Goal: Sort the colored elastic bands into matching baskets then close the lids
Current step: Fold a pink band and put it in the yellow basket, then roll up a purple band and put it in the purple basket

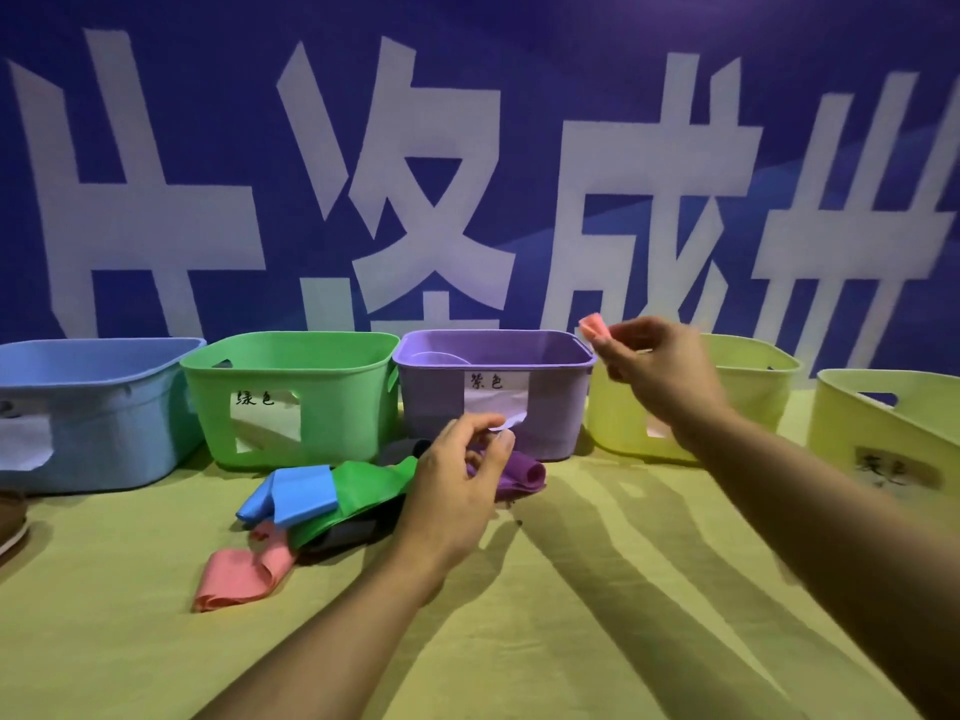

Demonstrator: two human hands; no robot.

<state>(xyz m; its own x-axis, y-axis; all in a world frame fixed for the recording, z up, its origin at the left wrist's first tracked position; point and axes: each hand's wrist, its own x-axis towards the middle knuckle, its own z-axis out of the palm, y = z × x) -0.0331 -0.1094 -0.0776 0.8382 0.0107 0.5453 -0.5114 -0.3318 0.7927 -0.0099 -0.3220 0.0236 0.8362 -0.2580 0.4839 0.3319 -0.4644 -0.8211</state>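
Five open baskets stand in a row: blue point(98, 366), green point(291, 350), purple point(493, 350), a yellow-green one point(753, 361) and another yellow-green one point(883, 423) at the right edge. A heap of bands lies before them: blue band point(296, 493), green band point(369, 485), pink band point(244, 569), purple band point(522, 475), dark band point(343, 532). My right hand point(660, 371) pinches a small pink band point(595, 325) in the air, between the purple basket and the nearer yellow-green one. My left hand point(457, 480) hovers over the heap, fingers curled, next to the purple band.
A yellow-green cloth point(571, 615) covers the table. A blue wall banner point(467, 148) with large white characters rises right behind the baskets. A brown object point(10, 517) shows at the left edge. Paper labels hang on the basket fronts.
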